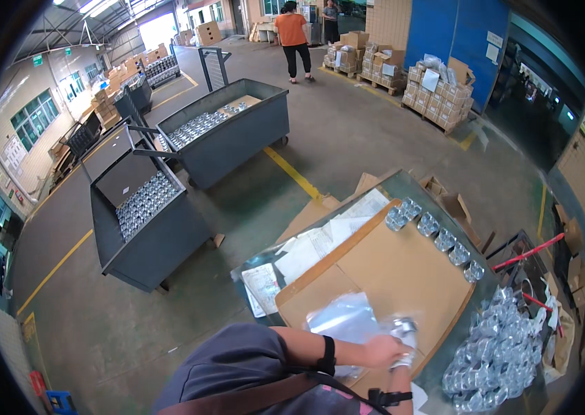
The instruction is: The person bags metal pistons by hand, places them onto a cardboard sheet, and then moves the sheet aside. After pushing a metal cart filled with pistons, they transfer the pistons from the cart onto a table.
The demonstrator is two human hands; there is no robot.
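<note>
We list, far left: one cart (pixel 161 243), dark grey sheet metal, slant-walled, loaded with ranks of small shiny rounded pieces. Behind it, a second cart (pixel 254 135), same dull grey, long and boxy, carrying similar pieces and some flat cardboard.

Next, loose white papers (pixel 306 254), creased and overlapping, their writing too small for us to read, along the edge of the desk (pixel 403 182). Over the desk, one cardboard sheet (pixel 410 266), matt brown, creased across, its near part hidden by the person's body and arms.

On it, clear plastic film (pixel 341 318), glossy and wrinkled, its lower part behind the left forearm. The left hand (pixel 379 351), fingers curled in and closed on the lower end of the bagged piece (pixel 404 326), a shiny rounded item in clear film, held above the cardboard and smeared by motion. The right hand (pixel 401 375), just below, is partly covered; we cannot tell how its fingers stand.

Further right, a row of clear, glinting pieces (pixel 444 241) at the cardboard's far edge. Last, a heap of shiny bagged pieces (pixel 493 353), lumpy, individual outlines hard to separate.
</note>
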